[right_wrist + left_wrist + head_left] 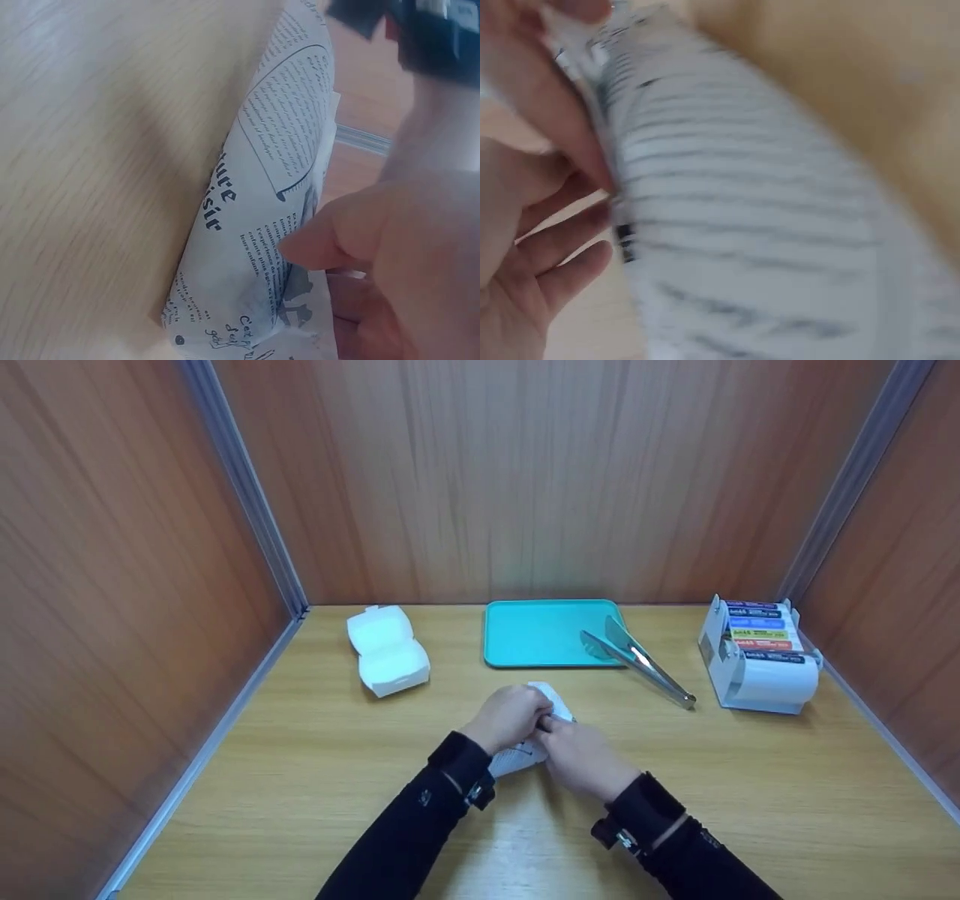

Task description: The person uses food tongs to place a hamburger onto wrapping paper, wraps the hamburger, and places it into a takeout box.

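A sheet of printed wrapping paper [517, 759], folded into a long rounded packet, lies between both hands at the middle of the table. Black newspaper-style print covers it in the right wrist view [259, 180]. My left hand [507, 720] pinches the paper's upper edge, its fingers along that edge in the left wrist view. My right hand [589, 757] grips the near side, thumb pressed on the print and fingers behind the paper in the right wrist view. The two hands meet over the packet. Whatever lies inside the paper is hidden.
An open white clamshell box [394, 664] stands at the back left. Behind the hands is a turquoise tray [525, 634], with metal tongs [652, 671] leaning over its right corner. A white dispenser [765, 675] with colourful labels and a roll stands at right. Wooden walls [510, 480] enclose the table.
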The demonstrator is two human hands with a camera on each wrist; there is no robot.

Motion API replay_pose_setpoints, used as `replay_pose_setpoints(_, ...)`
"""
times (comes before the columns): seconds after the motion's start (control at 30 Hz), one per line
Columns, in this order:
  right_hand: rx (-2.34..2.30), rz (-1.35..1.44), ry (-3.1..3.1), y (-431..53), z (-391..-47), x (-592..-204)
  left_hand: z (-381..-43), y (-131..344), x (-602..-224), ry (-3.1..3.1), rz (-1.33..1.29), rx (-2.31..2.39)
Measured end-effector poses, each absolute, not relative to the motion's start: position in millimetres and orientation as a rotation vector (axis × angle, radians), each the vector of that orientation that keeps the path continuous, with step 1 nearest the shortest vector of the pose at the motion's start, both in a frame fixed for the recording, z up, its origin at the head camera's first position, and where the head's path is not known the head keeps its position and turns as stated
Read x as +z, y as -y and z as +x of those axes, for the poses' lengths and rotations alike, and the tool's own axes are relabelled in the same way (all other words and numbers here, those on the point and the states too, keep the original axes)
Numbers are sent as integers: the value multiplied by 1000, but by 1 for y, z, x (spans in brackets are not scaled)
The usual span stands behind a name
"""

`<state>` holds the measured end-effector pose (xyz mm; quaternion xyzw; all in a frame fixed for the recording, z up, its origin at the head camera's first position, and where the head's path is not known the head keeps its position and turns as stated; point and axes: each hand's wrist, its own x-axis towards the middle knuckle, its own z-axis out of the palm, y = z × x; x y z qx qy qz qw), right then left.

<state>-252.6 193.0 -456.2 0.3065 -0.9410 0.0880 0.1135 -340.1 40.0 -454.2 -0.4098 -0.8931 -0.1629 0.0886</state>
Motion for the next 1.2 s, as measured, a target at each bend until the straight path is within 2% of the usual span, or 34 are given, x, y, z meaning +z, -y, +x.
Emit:
replay_pose_setpoints(0.13, 583, 791, 2809, -211, -257, -458, -332, -44, -467, 2572, -1156, -445)
replay_pose_setpoints(0.27, 907, 481, 2833, -233, -255, -462, -328, -47, -475, 2488, -1133, -232)
replay_pose_setpoints(0.43, 704, 255, 2814, -242, -252, -471, -329, -48, -475, 2486, -1128, -133)
replay_pose_setpoints(0.63, 271, 344, 2768, -241, -256, -480, -330, -46, -477, 2501, -1127, -171)
replay_pose_setpoints(0.97, -83, 436, 2615, -231, -252, -481, -330, -41, -479, 2516, -1124, -182)
replay_pose_setpoints(1.2, -11, 403, 2553, -220, -254, -486, -327, -39, -478, 2507, -1112, -148)
